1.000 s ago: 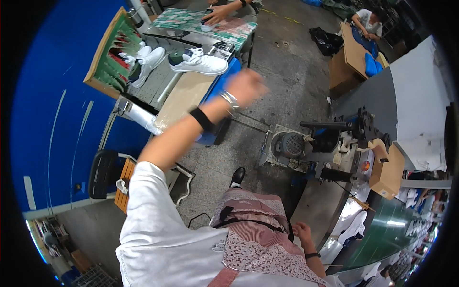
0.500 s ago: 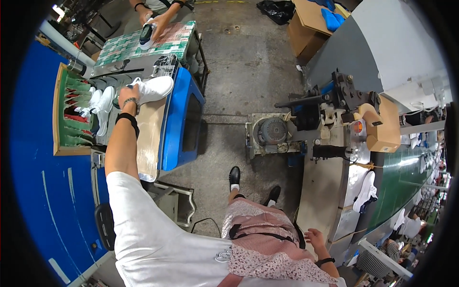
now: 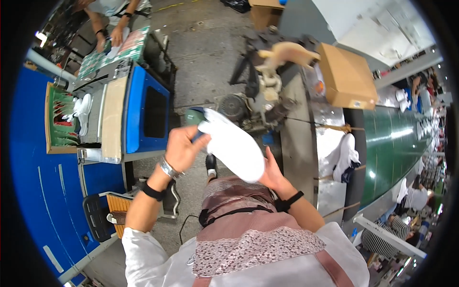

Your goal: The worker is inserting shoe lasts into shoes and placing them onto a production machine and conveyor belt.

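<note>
One white shoe (image 3: 236,148), green at the heel, held up in front of the apron (image 3: 258,248). Left hand (image 3: 184,149): gripping it near the heel. Right hand (image 3: 273,172): at the toe; whether grasping, cannot tell

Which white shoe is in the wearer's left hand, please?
The white shoe at centre, its toe by the right hand; no other shoe touches the left hand.

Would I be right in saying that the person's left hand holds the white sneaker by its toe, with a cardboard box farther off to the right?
Not quite: the head view shows the left hand holding the white sneaker near its collar end; the toe points toward the right hand. The cardboard box is indeed farther off to the right.
</note>
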A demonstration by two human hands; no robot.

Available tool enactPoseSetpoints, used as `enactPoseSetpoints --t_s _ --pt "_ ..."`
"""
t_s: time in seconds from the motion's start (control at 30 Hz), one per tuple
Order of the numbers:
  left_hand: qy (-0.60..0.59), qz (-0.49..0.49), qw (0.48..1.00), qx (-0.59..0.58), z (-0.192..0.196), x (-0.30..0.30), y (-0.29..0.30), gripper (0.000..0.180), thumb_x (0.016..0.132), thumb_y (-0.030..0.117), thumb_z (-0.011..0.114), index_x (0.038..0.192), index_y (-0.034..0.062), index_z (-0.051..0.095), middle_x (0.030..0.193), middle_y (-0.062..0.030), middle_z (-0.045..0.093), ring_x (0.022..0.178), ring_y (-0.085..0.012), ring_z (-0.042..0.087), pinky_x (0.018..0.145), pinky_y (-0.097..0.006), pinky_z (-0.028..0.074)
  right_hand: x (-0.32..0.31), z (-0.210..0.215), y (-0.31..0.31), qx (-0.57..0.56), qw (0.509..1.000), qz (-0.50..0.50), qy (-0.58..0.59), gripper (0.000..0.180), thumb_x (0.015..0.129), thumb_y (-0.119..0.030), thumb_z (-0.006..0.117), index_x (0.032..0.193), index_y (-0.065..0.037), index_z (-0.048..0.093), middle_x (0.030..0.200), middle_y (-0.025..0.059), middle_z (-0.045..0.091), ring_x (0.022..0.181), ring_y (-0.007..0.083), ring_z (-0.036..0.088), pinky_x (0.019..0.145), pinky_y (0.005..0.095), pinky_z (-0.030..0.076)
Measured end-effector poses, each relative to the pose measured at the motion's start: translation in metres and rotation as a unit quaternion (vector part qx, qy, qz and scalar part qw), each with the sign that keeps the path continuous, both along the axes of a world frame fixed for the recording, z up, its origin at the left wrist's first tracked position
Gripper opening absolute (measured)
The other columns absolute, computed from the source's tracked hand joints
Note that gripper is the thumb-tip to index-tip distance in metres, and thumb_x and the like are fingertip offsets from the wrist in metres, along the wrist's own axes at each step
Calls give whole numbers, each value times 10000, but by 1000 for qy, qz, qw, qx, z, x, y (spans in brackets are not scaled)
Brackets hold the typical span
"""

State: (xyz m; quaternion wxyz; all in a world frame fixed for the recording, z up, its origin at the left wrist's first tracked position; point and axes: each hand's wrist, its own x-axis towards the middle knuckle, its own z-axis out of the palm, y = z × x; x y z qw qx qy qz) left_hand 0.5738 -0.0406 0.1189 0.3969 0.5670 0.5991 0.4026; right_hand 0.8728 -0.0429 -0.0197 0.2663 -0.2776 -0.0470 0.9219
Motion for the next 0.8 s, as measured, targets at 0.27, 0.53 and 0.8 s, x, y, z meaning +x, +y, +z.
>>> enactPoseSetpoints --t_s 0.27,0.53,0.8 --pt "56 -114 988 84 -28 186 -31 308 897 271 715 870 -20 617 714 -122 519 608 -220 509 576 -360 408 118 86 15 58 985 -164 11 663 983 -490 454 1463 -34 411 1344 155 573 1184 297 607 998 433 512" --pt "-153 -33 985 -75 -106 227 67 419 889 109 621 1279 1 511 1008 -66 642 795 -124 621 682 -274 525 115 123 122 512 696 -148 -480 925 882 -405 685 1533 64 224 1379 271 526 1238 312 567 1002 394 475" --pt "-451 119 871 -156 -152 260 86 364 857 25 475 1218 18 525 924 -75 642 707 -155 630 555 -295 541 59 141 142 597 397 14 -697 1049 785 -458 708 1530 49 172 1175 397 573 1029 532 622 931 521 500"
